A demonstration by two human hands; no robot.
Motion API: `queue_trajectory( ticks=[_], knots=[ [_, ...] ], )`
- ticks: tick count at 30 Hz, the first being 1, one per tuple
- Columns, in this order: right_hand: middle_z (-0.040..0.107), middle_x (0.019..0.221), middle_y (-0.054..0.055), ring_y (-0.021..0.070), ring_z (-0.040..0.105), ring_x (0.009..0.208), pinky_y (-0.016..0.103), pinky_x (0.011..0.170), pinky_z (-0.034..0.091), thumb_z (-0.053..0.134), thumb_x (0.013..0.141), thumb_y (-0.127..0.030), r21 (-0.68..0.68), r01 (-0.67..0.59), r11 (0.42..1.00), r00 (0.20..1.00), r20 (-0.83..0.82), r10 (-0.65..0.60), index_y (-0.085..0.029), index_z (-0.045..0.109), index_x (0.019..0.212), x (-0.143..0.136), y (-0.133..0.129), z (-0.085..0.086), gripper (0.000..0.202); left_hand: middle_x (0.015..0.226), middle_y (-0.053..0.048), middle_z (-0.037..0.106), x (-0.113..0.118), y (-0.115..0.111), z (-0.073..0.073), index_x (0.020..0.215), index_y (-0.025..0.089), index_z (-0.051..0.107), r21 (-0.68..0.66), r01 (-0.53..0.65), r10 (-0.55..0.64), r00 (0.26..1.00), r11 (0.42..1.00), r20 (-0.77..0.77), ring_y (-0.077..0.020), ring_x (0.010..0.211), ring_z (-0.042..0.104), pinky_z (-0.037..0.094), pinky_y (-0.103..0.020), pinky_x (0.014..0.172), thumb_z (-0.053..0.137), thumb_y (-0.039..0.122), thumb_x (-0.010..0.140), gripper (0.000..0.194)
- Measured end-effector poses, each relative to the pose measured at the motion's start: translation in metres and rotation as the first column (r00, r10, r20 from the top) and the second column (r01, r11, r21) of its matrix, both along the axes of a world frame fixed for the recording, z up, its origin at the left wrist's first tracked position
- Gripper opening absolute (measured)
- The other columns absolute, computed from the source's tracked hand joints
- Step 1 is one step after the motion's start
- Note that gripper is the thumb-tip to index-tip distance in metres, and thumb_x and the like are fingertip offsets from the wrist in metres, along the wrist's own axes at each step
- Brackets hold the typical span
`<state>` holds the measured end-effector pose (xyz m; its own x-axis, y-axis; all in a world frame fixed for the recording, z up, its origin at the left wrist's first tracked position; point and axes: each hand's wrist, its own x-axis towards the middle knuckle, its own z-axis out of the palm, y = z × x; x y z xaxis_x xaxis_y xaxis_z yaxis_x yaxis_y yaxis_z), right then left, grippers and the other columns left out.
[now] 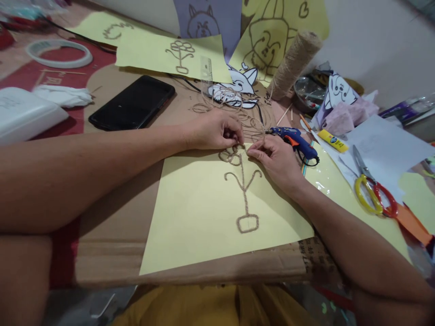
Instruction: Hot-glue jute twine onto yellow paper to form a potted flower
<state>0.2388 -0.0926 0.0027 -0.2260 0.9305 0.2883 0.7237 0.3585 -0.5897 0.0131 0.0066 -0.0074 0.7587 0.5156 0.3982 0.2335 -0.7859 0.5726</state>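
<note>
A yellow sheet of paper (197, 217) lies in front of me, bearing a potted flower outlined in brown twine (245, 199). At the flower head, my left hand (217, 130) pinches the twine with its fingertips. Just to the right, my right hand (277, 158) has thumb and forefinger closed on the same twine near the paper's top edge. Loose loops of twine (253, 122) trail behind both hands toward a standing twine spool (295, 63). A blue glue gun (299, 144) with an orange trigger rests beside my right hand.
Left of the paper are a black phone (132, 103), a tape roll (59, 53) and a white box (27, 115). Scissors (374, 185) and a yellow glue packet (333, 140) lie on the right. Behind, a finished flower sheet (146, 54) and a ruler (205, 74) overlap. Cardboard (118, 190) covers the table.
</note>
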Motion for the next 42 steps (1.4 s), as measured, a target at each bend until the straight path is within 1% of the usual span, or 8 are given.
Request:
queue_trajectory(
  ticks=[8, 15, 23, 30, 32, 36, 39, 42],
  knots=[
    [0.076, 0.089, 0.004, 0.0222, 0.067, 0.089, 0.04, 0.09, 0.05, 0.073, 0.093, -0.027, -0.058, 0.048, 0.997, 0.991, -0.126, -0.055, -0.023, 0.076, 0.082, 0.0023, 0.0038, -0.0028, 0.012, 0.101, -0.006, 0.08, 0.0009, -0.0012, -0.0015, 0.088, 0.021, 0.085, 0.058, 0.005, -0.005, 1.0, 0.998, 0.0, -0.0163, 0.088, 0.072, 0.053, -0.024, 0.08, 0.066, 0.012, 0.081, 0.023],
    [0.077, 0.09, 0.004, 0.0228, 0.067, 0.093, 0.039, 0.091, 0.049, 0.074, 0.093, -0.025, -0.048, 0.049, 0.998, 0.993, -0.109, -0.054, -0.023, 0.078, 0.082, 0.0019, 0.0031, -0.002, 0.012, 0.104, -0.005, 0.079, 0.0019, -0.0041, -0.0001, 0.091, 0.023, 0.087, 0.046, 0.016, -0.015, 0.999, 0.999, -0.03, -0.0153, 0.088, 0.071, 0.053, -0.022, 0.079, 0.064, 0.008, 0.081, 0.029],
    [0.078, 0.086, 0.004, 0.0241, 0.066, 0.094, 0.041, 0.093, 0.046, 0.076, 0.092, -0.023, -0.084, 0.05, 0.995, 0.995, -0.086, -0.058, -0.022, 0.079, 0.079, -0.0034, 0.0018, 0.0011, 0.013, 0.102, -0.005, 0.077, 0.0024, -0.0063, 0.0006, 0.095, 0.021, 0.086, 0.118, 0.035, -0.03, 0.999, 0.992, -0.043, -0.0133, 0.082, 0.068, 0.052, -0.022, 0.078, 0.061, 0.006, 0.08, 0.032],
    [0.077, 0.088, 0.003, 0.0242, 0.066, 0.093, 0.04, 0.087, 0.049, 0.078, 0.09, -0.026, -0.099, 0.038, 0.994, 0.992, -0.115, -0.05, -0.023, 0.081, 0.084, 0.0003, 0.0015, -0.0014, 0.007, 0.103, -0.004, 0.077, 0.0025, -0.0061, 0.0004, 0.099, 0.022, 0.087, 0.138, 0.026, -0.019, 0.999, 0.99, -0.048, -0.013, 0.084, 0.069, 0.051, -0.021, 0.078, 0.062, 0.006, 0.082, 0.033],
    [0.076, 0.091, 0.003, 0.0239, 0.067, 0.094, 0.04, 0.088, 0.05, 0.079, 0.088, -0.024, -0.086, 0.027, 0.996, 0.994, -0.102, -0.036, -0.024, 0.082, 0.088, 0.0015, 0.0003, -0.0019, 0.002, 0.104, -0.004, 0.077, 0.0026, -0.0058, 0.0003, 0.099, 0.022, 0.087, 0.136, 0.03, -0.023, 0.998, 0.99, -0.055, -0.0136, 0.087, 0.069, 0.051, -0.021, 0.079, 0.062, 0.005, 0.081, 0.035],
    [0.075, 0.094, 0.004, 0.0246, 0.068, 0.098, 0.042, 0.093, 0.05, 0.077, 0.089, -0.02, 0.007, 0.005, 1.0, 1.0, -0.007, -0.005, -0.023, 0.081, 0.087, -0.0003, -0.003, -0.0014, 0.006, 0.102, -0.005, 0.077, 0.0026, -0.0056, 0.0005, 0.099, 0.021, 0.087, 0.133, 0.04, -0.036, 0.999, 0.99, -0.036, -0.0147, 0.089, 0.07, 0.05, -0.021, 0.078, 0.061, 0.003, 0.08, 0.037],
    [0.074, 0.095, 0.005, 0.0243, 0.068, 0.096, 0.041, 0.09, 0.051, 0.074, 0.092, -0.02, 0.07, 0.013, 0.997, 1.0, 0.016, -0.014, -0.022, 0.081, 0.089, -0.0025, -0.005, -0.0017, 0.008, 0.102, -0.004, 0.077, 0.0025, -0.0059, 0.0009, 0.099, 0.021, 0.087, 0.125, 0.04, -0.037, 0.999, 0.991, -0.033, -0.0141, 0.088, 0.07, 0.05, -0.021, 0.076, 0.06, 0.002, 0.079, 0.039],
    [0.074, 0.095, 0.005, 0.0237, 0.068, 0.094, 0.04, 0.088, 0.053, 0.073, 0.093, -0.02, 0.093, 0.027, 0.995, 0.999, 0.026, -0.029, -0.023, 0.082, 0.092, -0.0027, -0.006, -0.0024, 0.009, 0.102, -0.004, 0.078, 0.0026, -0.0058, 0.0006, 0.1, 0.021, 0.087, 0.133, 0.038, -0.034, 0.999, 0.99, -0.038, -0.0142, 0.088, 0.07, 0.051, -0.021, 0.077, 0.061, 0.002, 0.079, 0.039]
  ],
)
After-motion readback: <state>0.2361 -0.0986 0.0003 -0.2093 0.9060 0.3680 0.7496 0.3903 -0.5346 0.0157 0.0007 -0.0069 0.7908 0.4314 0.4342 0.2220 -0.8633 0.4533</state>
